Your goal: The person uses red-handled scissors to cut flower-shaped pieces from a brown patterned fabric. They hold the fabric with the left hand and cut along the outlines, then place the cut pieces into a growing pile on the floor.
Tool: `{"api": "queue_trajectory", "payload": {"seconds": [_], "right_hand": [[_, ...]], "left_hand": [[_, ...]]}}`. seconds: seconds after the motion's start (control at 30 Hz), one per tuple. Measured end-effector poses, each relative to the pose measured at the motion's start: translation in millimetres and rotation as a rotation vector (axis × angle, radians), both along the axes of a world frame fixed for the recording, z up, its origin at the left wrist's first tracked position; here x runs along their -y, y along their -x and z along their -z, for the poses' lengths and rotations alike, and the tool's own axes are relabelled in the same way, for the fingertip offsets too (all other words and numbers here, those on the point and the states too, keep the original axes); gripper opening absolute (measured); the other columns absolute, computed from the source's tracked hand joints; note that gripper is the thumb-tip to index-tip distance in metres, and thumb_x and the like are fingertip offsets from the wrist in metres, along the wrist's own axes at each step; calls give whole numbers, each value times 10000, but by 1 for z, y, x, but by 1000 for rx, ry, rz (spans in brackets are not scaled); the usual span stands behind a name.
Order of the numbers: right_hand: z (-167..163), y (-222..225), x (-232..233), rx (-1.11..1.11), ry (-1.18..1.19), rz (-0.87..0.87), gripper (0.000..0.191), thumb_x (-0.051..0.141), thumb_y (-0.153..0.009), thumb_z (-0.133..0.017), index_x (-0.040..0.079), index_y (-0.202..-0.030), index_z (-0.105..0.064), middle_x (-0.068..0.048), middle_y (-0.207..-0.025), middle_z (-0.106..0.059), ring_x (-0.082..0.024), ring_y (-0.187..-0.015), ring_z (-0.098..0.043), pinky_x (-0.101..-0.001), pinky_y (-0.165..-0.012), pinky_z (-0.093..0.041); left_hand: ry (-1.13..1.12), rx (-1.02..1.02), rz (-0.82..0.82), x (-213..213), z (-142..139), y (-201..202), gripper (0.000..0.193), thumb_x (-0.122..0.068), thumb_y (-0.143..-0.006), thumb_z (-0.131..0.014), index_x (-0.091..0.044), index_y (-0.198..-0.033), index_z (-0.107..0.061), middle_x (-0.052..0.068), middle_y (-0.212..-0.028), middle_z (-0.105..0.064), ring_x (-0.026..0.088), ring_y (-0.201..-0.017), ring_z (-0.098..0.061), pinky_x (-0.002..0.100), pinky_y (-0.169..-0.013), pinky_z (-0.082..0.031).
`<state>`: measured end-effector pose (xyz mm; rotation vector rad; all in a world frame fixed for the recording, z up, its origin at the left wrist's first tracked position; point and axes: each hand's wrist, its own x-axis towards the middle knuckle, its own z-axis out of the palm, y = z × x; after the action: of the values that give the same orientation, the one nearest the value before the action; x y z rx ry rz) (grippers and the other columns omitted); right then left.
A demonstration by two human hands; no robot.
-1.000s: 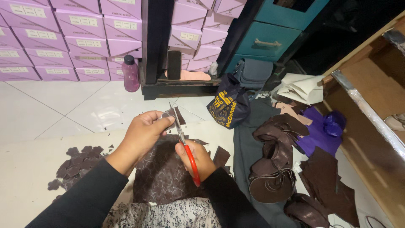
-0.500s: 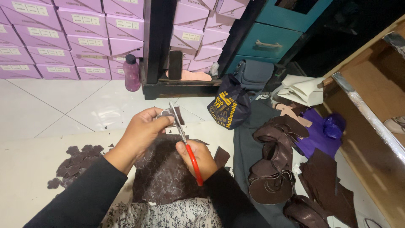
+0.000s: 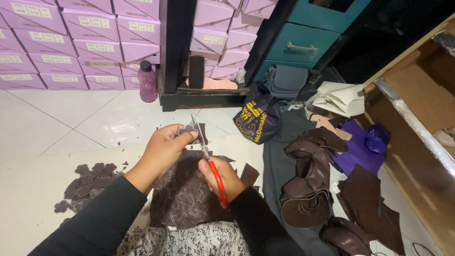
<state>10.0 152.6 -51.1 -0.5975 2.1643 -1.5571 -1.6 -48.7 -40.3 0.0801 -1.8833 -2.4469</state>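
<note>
At the centre of the floor, both hands work above a brown sheet (image 3: 182,199) spread over the person's lap. The left hand (image 3: 163,147) is closed, thumb and fingers pinching a small scalloped cutout (image 3: 186,129) of the same brown material. The right hand (image 3: 222,176) is closed around the red handles of the scissors (image 3: 208,159); the blades point up and away, tips beside the cutout and touching or nearly touching its edge. Whether the blades are parted or closed cannot be told.

Compared with the views half a second and one second earlier, the hands occupy nearly the same position. The left hand has turned the cutout slightly, and the blades sit closer against it. Judged from this, the cut is running around the outline of the cutout, with the piece rotated into the blades rather than the scissors moved.

At the left of the floor, a pile (image 3: 87,182) of finished cutouts lies on the pale tiles, well apart from the hands. At the right, curled leather strips (image 3: 308,189) and flat offcuts (image 3: 365,199) lie beside a purple sheet (image 3: 355,149). Toward the far edge stand a dark bag (image 3: 258,121), a bottle (image 3: 147,81) and stacked lilac boxes (image 3: 71,42).
</note>
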Motion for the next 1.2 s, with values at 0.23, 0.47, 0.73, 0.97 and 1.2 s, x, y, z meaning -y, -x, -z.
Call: {"api": "queue_trajectory", "payload": {"seconds": [0.23,0.47,0.73,0.97,1.2], "right_hand": [[-1,0,-2,43,-19,17,490,538,-1016,-517,106,-784,-498,45,-580,-446,-75,-492,-455,-261,-458,-367],[2,4,-5,-145,-18,4,508,474,-1047,-552,100,-712,-469,61,-614,-405,-53,-576,-377,-276,-508,-339],[2,-1,1,95,134,52,464,495,-1026,-554,117,-766,-483,58,-623,-431,-56,-523,-401,-245,-472,-327],[-3,-3,-2,119,85,0,429,496,-1019,-554,108,-838,-521,45,-628,-471,-62,-510,-450,-236,-474,-374],[0,-3,-3,150,125,16,441,502,-1009,-569,114,-808,-512,51,-592,-441,-61,-470,-401,-241,-437,-315]], "left_hand": [[42,-17,-4,-1,6,3,152,-128,-920,-693,14,-934,-745,47,-838,-750,85,-735,-641,236,-678,-495],[108,-70,23,8,3,1,143,-126,-922,-697,13,-936,-730,40,-847,-748,81,-752,-647,236,-692,-505],[-120,7,5,3,-6,-5,176,-143,-945,-659,-24,-1032,-757,36,-913,-761,73,-762,-601,235,-681,-447],[78,-116,16,9,-5,-3,172,-116,-927,-664,12,-1009,-745,44,-916,-764,89,-821,-676,238,-759,-537],[73,-126,29,11,-4,-3,177,-106,-920,-660,26,-1005,-741,53,-912,-761,100,-836,-685,249,-786,-541]]}}
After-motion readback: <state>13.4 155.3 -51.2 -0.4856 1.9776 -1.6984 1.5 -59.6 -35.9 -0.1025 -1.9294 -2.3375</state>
